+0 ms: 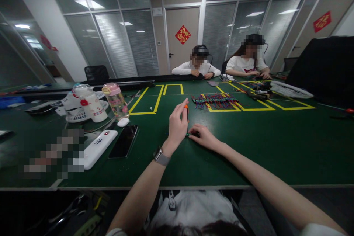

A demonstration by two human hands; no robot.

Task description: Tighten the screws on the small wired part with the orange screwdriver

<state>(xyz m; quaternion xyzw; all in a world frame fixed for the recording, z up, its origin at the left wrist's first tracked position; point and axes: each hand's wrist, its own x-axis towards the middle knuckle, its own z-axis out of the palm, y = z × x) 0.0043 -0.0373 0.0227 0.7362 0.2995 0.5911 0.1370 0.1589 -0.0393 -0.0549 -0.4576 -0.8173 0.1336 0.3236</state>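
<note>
Two bottles stand left of me, a pink-lidded clear bottle (pixel 114 99) and a patterned white bottle (pixel 95 108), beside a white basket (pixel 75 118); I can't make out what the bottles hold. Near them lie one black phone (pixel 123 142) and one white rectangular device (pixel 100 149). My left hand (pixel 178 122) grips one orange-and-black tool (pixel 187 112), largely hidden; my right hand (pixel 205 137) pinches one small green piece (pixel 188 134) just below it. One tangle of wired circuit boards (pixel 215 99) lies beyond, too knotted to count. Green tabletop (pixel 276 147) spreads right of my forearm and reaches the front edge.
</note>
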